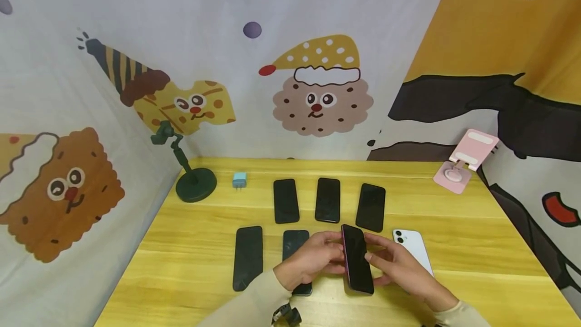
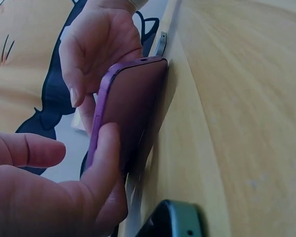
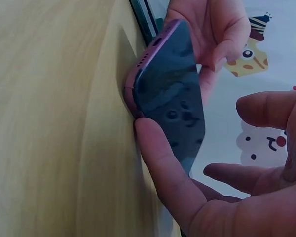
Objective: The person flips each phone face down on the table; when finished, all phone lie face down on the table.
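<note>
Between the two hands is a smartphone (image 1: 358, 261) with a dark screen and a purple frame, its screen facing up and tilted. My left hand (image 1: 315, 255) holds its left edge, fingers curled against the side. On the opposite edge my right hand (image 1: 401, 269) grips it. In the right wrist view one finger (image 3: 160, 158) presses near the lower corner, and the glossy screen (image 3: 172, 98) reflects the printed cloth. The phone's lower end is close over the wooden table (image 2: 227, 123). A dark phone (image 1: 295, 243) lies partly hidden behind the left hand and wrist.
Three dark phones, left (image 1: 286, 201), middle (image 1: 328, 200) and right (image 1: 370, 207), form a back row. Another dark phone (image 1: 248, 256) lies front left, a white phone (image 1: 415, 246) right. Behind stand a green stand (image 1: 196, 184), a blue charger (image 1: 239, 179) and a pink phone stand (image 1: 472, 150).
</note>
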`<state>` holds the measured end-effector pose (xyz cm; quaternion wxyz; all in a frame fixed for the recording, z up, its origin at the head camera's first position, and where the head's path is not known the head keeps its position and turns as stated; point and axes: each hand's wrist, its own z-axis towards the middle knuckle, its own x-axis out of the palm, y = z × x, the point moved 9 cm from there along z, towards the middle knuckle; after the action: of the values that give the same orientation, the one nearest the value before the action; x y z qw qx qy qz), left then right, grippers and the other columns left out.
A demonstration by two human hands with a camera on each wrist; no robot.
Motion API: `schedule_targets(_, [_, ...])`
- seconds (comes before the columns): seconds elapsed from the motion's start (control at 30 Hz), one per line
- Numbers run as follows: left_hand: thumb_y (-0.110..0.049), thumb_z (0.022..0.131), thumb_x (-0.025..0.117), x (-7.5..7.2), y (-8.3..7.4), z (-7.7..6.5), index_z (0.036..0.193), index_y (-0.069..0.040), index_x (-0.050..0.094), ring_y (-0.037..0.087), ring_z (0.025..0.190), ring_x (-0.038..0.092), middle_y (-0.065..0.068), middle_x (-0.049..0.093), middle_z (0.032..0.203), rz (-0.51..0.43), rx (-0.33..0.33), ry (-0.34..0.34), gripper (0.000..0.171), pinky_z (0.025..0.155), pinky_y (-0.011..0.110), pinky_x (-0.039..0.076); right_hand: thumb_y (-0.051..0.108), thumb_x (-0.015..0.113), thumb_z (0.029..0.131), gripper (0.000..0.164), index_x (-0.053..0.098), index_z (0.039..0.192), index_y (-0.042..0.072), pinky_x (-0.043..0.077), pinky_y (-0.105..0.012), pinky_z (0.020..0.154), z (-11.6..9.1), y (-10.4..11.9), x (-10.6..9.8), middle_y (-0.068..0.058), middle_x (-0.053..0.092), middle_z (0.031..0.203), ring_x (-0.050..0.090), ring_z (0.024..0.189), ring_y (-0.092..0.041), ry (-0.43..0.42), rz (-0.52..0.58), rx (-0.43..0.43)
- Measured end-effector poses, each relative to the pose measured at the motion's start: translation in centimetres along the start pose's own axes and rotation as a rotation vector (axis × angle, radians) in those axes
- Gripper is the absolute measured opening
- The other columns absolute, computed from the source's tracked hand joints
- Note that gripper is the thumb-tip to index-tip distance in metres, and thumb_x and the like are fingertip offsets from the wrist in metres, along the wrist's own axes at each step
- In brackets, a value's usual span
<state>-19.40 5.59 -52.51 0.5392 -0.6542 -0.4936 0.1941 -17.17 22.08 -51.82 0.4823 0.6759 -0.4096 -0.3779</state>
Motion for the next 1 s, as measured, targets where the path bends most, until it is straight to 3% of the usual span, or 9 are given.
schedule_targets(0.2, [0.005, 0.099, 0.058, 0.1, -0.3, -0.1, 0.149, -0.002, 0.053, 0.024, 0.099, 0.072, 0.015, 0.065, 0.112, -0.006, 0.011, 0.021, 0.05, 0.083, 0.042, 0.066, 0.02, 0.061, 0.109, 0.072, 0.024, 0.163, -0.009, 0.066, -0.05, 0.078, 0.3, 0.0, 0.6, -0.04, 0.027, 0.164, 0.062, 0.129, -0.039, 0.027, 0.005, 0.001])
schedule_targets(0.37, [0.009, 0.098, 0.06, 0.4, -0.4, 0.0, 0.15, -0.003, 0.049, 0.03, 0.102, 0.073, 0.022, 0.063, 0.124, -0.026, 0.033, 0.037, 0.054, 0.085, 0.044, 0.066, 0.019, 0.058, 0.11, 0.072, 0.02, 0.164, -0.009, 0.066, -0.052, 0.081, 0.5, 0.2, 0.9, -0.04, 0.023, 0.165, 0.058, 0.133, -0.043, 0.052, 0.015, -0.015])
schedule_targets(0.57, [0.012, 0.095, 0.064, 0.5, -0.3, 0.4, 0.149, -0.006, 0.049, 0.028, 0.097, 0.074, 0.022, 0.062, 0.126, -0.046, 0.06, 0.051, 0.059, 0.085, 0.045, 0.066, 0.018, 0.059, 0.11, 0.073, 0.019, 0.164, -0.01, 0.065, -0.054, 0.083, 0.6, 0.4, 1.3, -0.04, 0.023, 0.165, 0.057, 0.133, -0.043, 0.05, 0.032, -0.037])
schedule_targets(0.8, [0.01, 0.092, 0.071, 0.8, 0.3, 0.6, 0.144, -0.02, 0.054, 0.026, 0.099, 0.068, 0.021, 0.052, 0.132, -0.036, 0.019, 0.086, 0.063, 0.087, 0.051, 0.065, 0.017, 0.066, 0.106, 0.073, 0.025, 0.163, -0.004, 0.065, -0.054, 0.082, 0.7, 0.8, 1.7, -0.035, 0.027, 0.164, 0.062, 0.129, -0.036, 0.043, 0.05, -0.055])
schedule_targets(1.0, [0.008, 0.094, 0.072, 1.0, 0.5, 0.5, 0.148, -0.025, 0.056, 0.029, 0.103, 0.067, 0.02, 0.047, 0.137, -0.022, -0.017, 0.114, 0.066, 0.085, 0.05, 0.066, 0.013, 0.067, 0.104, 0.072, 0.026, 0.161, -0.003, 0.065, -0.056, 0.083, 0.7, 1.3, 1.8, -0.037, 0.027, 0.16, 0.059, 0.131, -0.042, 0.047, 0.072, -0.068])
